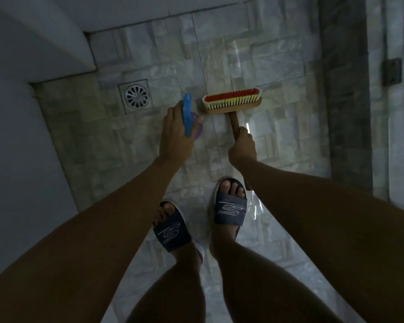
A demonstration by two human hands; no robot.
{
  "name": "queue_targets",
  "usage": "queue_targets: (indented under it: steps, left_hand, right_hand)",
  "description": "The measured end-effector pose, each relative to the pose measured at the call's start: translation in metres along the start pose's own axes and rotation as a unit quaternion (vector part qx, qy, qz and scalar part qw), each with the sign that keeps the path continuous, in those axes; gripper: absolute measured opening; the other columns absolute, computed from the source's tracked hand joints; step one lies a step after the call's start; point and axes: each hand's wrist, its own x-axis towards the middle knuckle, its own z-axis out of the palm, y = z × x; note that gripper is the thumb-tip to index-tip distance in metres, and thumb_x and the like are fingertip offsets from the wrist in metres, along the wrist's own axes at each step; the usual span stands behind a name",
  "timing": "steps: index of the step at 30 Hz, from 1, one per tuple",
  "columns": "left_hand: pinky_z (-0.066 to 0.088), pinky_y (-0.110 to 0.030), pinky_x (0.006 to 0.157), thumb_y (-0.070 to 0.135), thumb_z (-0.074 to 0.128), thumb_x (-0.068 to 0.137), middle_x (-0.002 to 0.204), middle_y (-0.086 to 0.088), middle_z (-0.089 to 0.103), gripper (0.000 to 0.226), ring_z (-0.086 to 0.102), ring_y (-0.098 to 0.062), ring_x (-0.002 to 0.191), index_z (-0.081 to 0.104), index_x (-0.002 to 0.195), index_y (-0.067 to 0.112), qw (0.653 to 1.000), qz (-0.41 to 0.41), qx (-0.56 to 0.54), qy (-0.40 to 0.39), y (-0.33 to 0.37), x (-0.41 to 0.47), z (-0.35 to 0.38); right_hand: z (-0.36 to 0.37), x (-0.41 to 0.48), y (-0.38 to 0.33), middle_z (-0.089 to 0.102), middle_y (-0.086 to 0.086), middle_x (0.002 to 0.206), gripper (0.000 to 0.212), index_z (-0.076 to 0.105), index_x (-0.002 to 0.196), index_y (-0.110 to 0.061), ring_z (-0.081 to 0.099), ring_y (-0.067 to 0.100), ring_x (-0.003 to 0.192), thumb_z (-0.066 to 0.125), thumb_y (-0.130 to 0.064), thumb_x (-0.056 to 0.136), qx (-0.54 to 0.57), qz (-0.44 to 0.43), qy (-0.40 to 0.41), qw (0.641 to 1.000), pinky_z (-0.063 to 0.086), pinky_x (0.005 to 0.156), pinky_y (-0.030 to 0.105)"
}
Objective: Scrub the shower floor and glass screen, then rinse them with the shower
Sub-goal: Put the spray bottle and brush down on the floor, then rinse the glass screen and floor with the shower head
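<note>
Purple item [197, 127] mostly hidden behind left hand [175, 134] — identity unclear.

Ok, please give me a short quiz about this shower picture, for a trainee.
1. True or false: the right hand holds the brush by its handle.
2. What colour is the scrubber in the left hand?
3. The drain lies: A) left of the brush, B) right of the brush, C) behind the slippers.

Key: 1 true; 2 blue; 3 A.
</note>
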Motion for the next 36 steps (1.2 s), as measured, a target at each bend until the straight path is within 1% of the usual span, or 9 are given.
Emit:
queue_targets:
  steps: [4,8,13,15,18,22,26,30,36]
  left_hand:
    - [0.05,-0.034,0.089,0.035,0.067,0.093,0.129,-0.014,0.052,0.066,0.054,-0.025,0.112,0.038,0.142,0.003,0.996,-0.069,-0.01,-0.052,-0.007,-0.022,-0.012]
    - [0.046,-0.039,0.098,0.039,0.074,0.088,0.146,-0.02,0.038,0.091,0.047,-0.033,0.129,0.019,0.153,0.007,0.987,-0.12,0.0,-0.107,0.004,-0.037,-0.032]
    - [0.037,-0.043,0.106,0.049,0.066,0.09,0.15,-0.017,0.033,0.089,0.036,-0.033,0.137,0.017,0.156,0.013,0.987,-0.12,0.035,-0.102,0.077,-0.056,-0.091]
    - [0.035,-0.039,0.108,0.048,0.061,0.094,0.152,-0.016,0.032,0.082,0.034,-0.03,0.139,0.019,0.156,0.013,0.99,-0.091,0.046,-0.096,0.129,-0.064,-0.131]
    - [0.035,-0.034,0.108,0.046,0.058,0.096,0.148,-0.013,0.039,0.071,0.039,-0.026,0.136,0.031,0.152,0.013,0.997,-0.023,0.047,-0.061,0.224,-0.079,-0.209]
    - [0.031,-0.022,0.103,0.039,0.059,0.098,0.133,-0.007,0.051,0.053,0.046,-0.022,0.127,0.046,0.142,0.013,0.996,0.084,0.03,0.014,0.358,-0.103,-0.321]
    - [0.037,-0.021,0.101,0.044,0.055,0.098,0.125,0.008,0.05,0.045,0.044,-0.003,0.118,0.048,0.139,0.027,0.978,0.193,0.007,0.078,0.511,-0.132,-0.435]
    - [0.039,-0.029,0.109,0.056,0.045,0.098,0.136,0.001,0.051,0.059,0.046,-0.011,0.128,0.047,0.143,0.018,0.951,0.288,0.006,0.111,0.654,-0.17,-0.537]
    - [0.043,-0.031,0.104,0.038,0.054,0.1,0.127,-0.001,0.056,0.042,0.051,-0.013,0.118,0.052,0.136,0.016,0.893,0.403,-0.008,0.201,0.808,-0.185,-0.634]
  right_hand:
    - [-0.003,-0.013,-0.004,0.055,0.017,0.134,0.076,0.027,0.154,-0.015,0.054,0.036,0.123,0.056,0.007,0.087,0.06,0.036,-0.022,0.997,0.052,0.099,0.05]
    - [-0.026,-0.036,-0.026,0.057,0.018,0.131,0.064,0.034,0.15,-0.011,0.06,0.032,0.116,0.056,0.004,0.092,0.115,0.024,-0.009,0.993,0.055,0.095,0.042]
    - [-0.085,-0.102,-0.064,0.057,0.018,0.136,0.048,0.044,0.144,-0.006,0.056,0.031,0.125,0.054,-0.002,0.097,0.154,-0.05,0.023,0.987,0.042,0.092,0.026]
    - [-0.125,-0.14,-0.087,0.059,0.018,0.133,0.044,0.046,0.142,-0.005,0.058,0.03,0.121,0.054,-0.004,0.099,0.175,-0.079,0.029,0.981,0.04,0.089,0.021]
    - [-0.206,-0.206,-0.13,0.06,0.017,0.129,0.046,0.046,0.142,-0.009,0.063,0.027,0.108,0.053,-0.003,0.098,0.227,-0.116,0.045,0.966,0.05,0.089,0.029]
    - [-0.331,-0.304,-0.193,0.064,0.01,0.118,0.035,0.056,0.129,-0.011,0.061,0.021,0.098,0.057,-0.006,0.094,0.286,-0.187,0.129,0.931,0.048,0.081,0.026]
    - [-0.48,-0.416,-0.262,0.063,0.002,0.11,0.027,0.056,0.121,-0.017,0.062,0.015,0.095,0.058,-0.007,0.096,0.365,-0.259,0.193,0.873,0.049,0.083,0.028]
    - [-0.625,-0.533,-0.319,0.064,-0.005,0.104,0.024,0.057,0.114,-0.022,0.062,0.005,0.095,0.057,-0.008,0.096,0.398,-0.351,0.249,0.81,0.046,0.077,0.015]
    - [-0.795,-0.648,-0.365,0.064,-0.004,0.1,0.016,0.058,0.111,-0.018,0.06,0.0,0.092,0.057,-0.01,0.097,0.389,-0.469,0.337,0.718,0.045,0.074,0.007]
